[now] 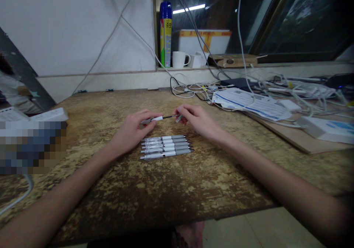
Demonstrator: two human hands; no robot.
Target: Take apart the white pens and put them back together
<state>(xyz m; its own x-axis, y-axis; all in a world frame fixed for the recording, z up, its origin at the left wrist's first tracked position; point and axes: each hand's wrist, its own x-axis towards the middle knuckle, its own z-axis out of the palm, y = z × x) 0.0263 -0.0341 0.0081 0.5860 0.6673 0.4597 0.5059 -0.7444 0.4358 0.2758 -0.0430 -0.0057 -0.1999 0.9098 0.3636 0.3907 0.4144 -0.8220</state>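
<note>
My left hand is closed around the white barrel of a pen, held level above the table. A thin dark refill sticks out of the barrel toward the right. At its far end my right hand pinches with thumb and fingertips, and a small grey pen part shows between those fingers. Whether the right fingertips also touch the refill's tip I cannot tell. Just below both hands lies a neat row of several white and grey pens, side by side, their tips to the right.
The worn wooden table carries papers, tangled cables and a white power strip at the right. A spray can and white mug stand on the sill behind. Another white strip lies at the left.
</note>
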